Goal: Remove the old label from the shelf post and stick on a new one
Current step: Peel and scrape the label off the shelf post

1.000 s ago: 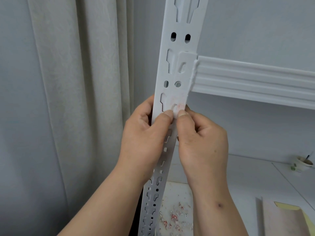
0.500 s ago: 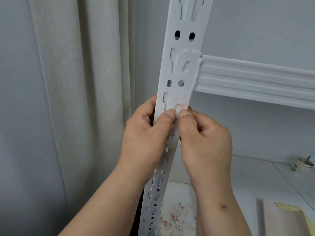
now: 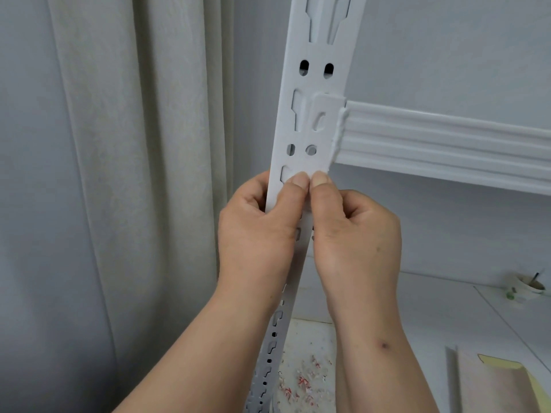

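Observation:
The white slotted shelf post (image 3: 316, 49) runs up the middle of the head view. My left hand (image 3: 256, 234) grips its left edge, fingers curled behind it and thumb pressed on the front face. My right hand (image 3: 357, 234) holds the right edge the same way. Both thumb tips sit side by side on the post, just below the pair of small holes and the beam bracket. No label shows; whatever lies under the thumbs is hidden.
A white shelf beam (image 3: 447, 144) hooks into the post and runs right. Below lies a white shelf board with red and white paper scraps (image 3: 304, 380), a beige and yellow sheet (image 3: 492, 383) and a small cup (image 3: 530, 286). A curtain (image 3: 134, 174) hangs at left.
Both thumbs have slid a little up the post's front face, covering the faint pinkish patch that showed above them. The grip of both hands is otherwise the same.

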Demonstrator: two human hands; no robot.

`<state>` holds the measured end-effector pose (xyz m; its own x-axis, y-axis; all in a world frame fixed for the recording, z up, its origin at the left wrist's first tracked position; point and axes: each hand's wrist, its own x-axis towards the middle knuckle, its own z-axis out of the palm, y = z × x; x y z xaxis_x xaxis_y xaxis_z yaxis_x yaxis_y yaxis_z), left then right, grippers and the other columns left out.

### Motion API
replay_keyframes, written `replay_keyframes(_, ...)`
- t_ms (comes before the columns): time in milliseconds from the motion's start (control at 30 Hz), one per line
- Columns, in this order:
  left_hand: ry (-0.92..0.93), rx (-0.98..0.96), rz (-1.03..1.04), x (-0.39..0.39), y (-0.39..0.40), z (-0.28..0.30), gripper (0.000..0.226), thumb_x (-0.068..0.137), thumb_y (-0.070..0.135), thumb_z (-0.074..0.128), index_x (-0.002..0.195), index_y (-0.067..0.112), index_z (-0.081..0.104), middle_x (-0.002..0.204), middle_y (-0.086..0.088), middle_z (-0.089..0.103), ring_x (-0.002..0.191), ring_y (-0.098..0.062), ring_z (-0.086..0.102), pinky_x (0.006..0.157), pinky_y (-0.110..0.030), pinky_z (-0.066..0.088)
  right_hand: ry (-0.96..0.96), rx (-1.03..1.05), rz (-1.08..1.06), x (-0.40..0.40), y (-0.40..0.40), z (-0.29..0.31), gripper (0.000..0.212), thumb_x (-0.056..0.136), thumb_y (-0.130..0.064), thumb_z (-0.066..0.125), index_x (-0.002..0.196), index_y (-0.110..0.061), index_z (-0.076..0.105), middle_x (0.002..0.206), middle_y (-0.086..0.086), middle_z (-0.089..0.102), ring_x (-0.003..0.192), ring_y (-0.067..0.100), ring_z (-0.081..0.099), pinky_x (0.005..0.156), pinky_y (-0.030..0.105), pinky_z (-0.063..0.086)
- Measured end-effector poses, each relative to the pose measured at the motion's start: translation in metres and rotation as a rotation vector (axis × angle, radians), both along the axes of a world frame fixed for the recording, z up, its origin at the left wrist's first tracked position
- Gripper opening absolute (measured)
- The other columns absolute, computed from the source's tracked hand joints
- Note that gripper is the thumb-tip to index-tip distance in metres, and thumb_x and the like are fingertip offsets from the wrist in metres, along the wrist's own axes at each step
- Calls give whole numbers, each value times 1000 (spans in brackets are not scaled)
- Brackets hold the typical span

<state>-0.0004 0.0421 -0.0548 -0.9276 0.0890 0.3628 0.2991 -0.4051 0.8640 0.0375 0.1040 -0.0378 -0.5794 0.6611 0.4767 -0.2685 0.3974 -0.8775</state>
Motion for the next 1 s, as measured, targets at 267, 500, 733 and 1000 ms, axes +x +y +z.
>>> replay_keyframes(267,31,16,-73,-6,-3,-6,14,87,27,64,82,30,76,83,1,77,74,-19,67,67,-34,55,-13,58,47,3,0,-10,41,89,-35,56,55,-13,57,41,-7,41,42,9,37,47,32,44)
replay_keyframes(500,13,-4,-8,-3,0,-3,15,92,29,66,83,23,76,85,-6,77,74,-19,64,69,-38,56,-23,22,-22,-1,-2,1,51,80,-48,57,36,-25,48,31,-9,36,34,10,38,35,13,24)
replay_keyframes(733,-5,29,-56,-2,-1,-2,13,89,30,69,85,19,75,91,-19,74,74,-27,61,68,-41,52,-58,93,-64,-2,-1,2,54,81,-50,54,36,-24,39,33,-14,41,40,7,43,38,14,28)
replay_keyframes(1000,-11,10,-39,-1,-1,0,14,79,35,70,81,22,75,85,-21,72,74,-30,66,72,-54,58,-28,117,27,3,2,-11,38,87,-37,55,58,-13,56,41,-7,41,42,10,34,41,16,26)
